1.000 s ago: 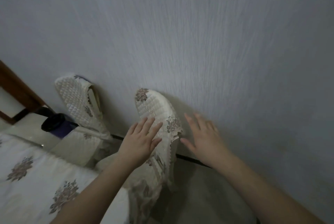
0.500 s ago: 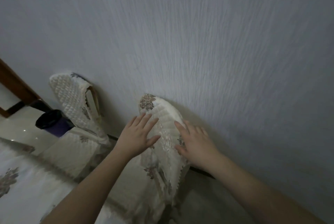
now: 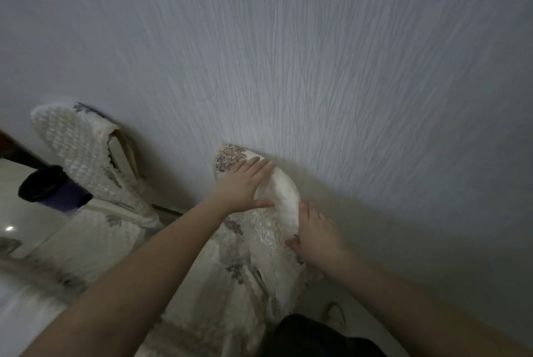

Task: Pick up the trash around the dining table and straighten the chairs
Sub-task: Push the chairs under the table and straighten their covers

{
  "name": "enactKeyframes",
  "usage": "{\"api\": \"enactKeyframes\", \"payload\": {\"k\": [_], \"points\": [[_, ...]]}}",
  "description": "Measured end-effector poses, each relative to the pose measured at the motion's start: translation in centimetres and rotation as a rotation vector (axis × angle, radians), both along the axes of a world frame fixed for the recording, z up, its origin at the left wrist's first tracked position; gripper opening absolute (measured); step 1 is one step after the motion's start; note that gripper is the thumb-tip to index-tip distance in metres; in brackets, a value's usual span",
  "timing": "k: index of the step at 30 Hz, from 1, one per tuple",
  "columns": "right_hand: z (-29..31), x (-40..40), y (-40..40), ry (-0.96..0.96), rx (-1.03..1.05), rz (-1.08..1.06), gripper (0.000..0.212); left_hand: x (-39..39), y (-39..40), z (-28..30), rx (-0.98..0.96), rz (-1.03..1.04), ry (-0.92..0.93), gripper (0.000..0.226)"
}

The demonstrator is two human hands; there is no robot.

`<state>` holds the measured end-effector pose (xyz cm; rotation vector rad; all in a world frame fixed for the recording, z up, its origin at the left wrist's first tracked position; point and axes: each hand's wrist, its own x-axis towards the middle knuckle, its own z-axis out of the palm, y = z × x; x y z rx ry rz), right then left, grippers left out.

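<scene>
The left hand (image 3: 245,183) has been moved up the near chair's backrest (image 3: 277,212) and is now laid flat near its top, fingers over the floral patch. The right hand (image 3: 315,237), off the cover a second ago, is now pressed against the backrest's right edge (thumb on the fabric). The backrest has been brought closer to the wall (image 3: 317,68).

At your twelve o'clock a pale wall (image 3: 317,53) with fine streaked texture fills most of the view. At nine o'clock a dark round bin (image 3: 46,187) with a purple body stands on the glossy light floor (image 3: 26,221), below a brown wooden strip (image 3: 11,146).
</scene>
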<state>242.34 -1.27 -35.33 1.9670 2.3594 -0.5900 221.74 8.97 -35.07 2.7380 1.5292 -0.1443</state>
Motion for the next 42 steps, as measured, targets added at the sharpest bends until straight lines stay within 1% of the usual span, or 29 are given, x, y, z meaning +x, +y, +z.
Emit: {"api": "enactKeyframes", "payload": {"k": [2,5,9,14,19,22,29,42], "points": [[-0.6,0.0,0.5,0.017,-0.032,-0.03,0.106,0.8,1.0,-0.2,-0.048,-0.023,0.008,0.1],[-1.2,-0.1,0.8,0.053,-0.069,-0.035,0.104,1.1,2.4,-0.6,-0.093,-0.012,-0.022,0.103],[-2.1,-0.2,0.7,0.162,-0.074,-0.047,0.097,1.2,3.9,-1.0,-0.064,-0.039,-0.069,0.107],[-2.8,-0.2,1.0,0.158,-0.083,-0.052,0.092,1.0,4.6,-1.9,0.037,-0.114,-0.166,0.094],[-2.9,-0.5,1.1,0.133,-0.108,-0.039,0.094,1.2,5.1,-1.3,0.067,-0.178,-0.105,0.092],[-2.7,-0.7,1.5,0.16,-0.14,-0.003,0.095,0.5,5.0,-0.8,0.106,-0.184,-0.077,0.088],[-2.3,-3.4,3.7,0.157,-0.153,0.112,0.097,-3.0,5.0,0.3,0.127,-0.083,0.017,0.09],[-1.8,-11.9,6.0,0.172,-0.177,0.376,0.099,-14.3,1.2,0.1,0.156,0.175,0.055,0.095]]}}
